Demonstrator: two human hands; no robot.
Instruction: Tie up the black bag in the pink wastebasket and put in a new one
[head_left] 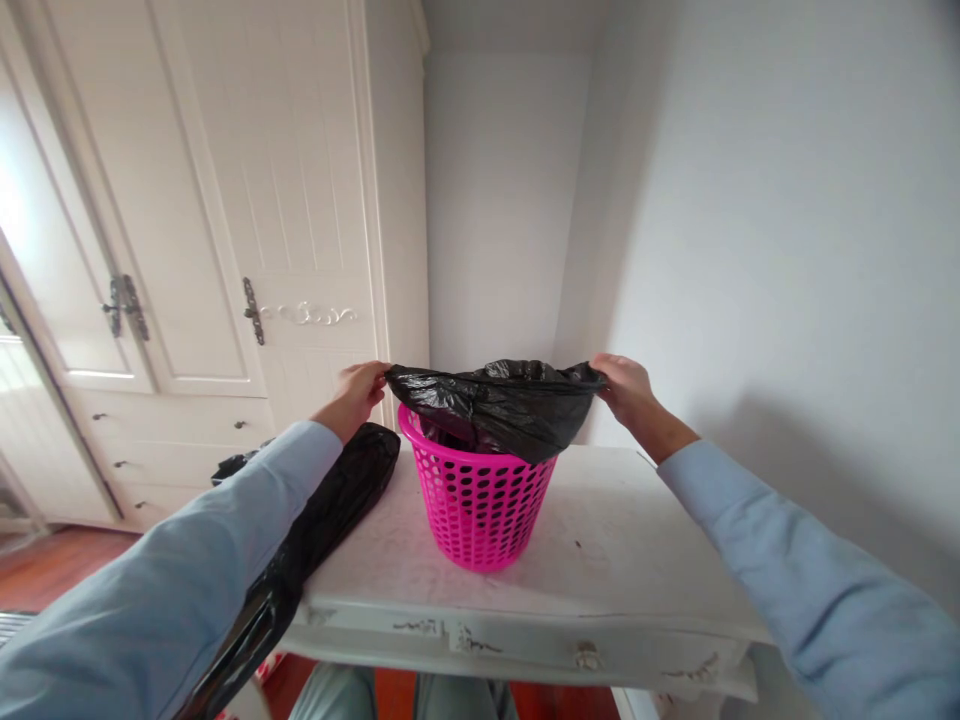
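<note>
A pink perforated plastic basket (480,505) stands on a white table (622,560). A black plastic bag (499,400) is stretched over its mouth, partly draped over the right side of the rim and sagging inside. My left hand (360,392) pinches the bag's left edge, just left of and above the basket rim. My right hand (626,388) grips the bag's right edge. Both arms wear light blue sleeves.
Another black plastic bag (330,520) lies along the table's left edge and hangs off the front corner. A white wardrobe (225,200) with metal handles and drawers stands to the left. White walls close in behind and to the right. Red wooden floor shows below.
</note>
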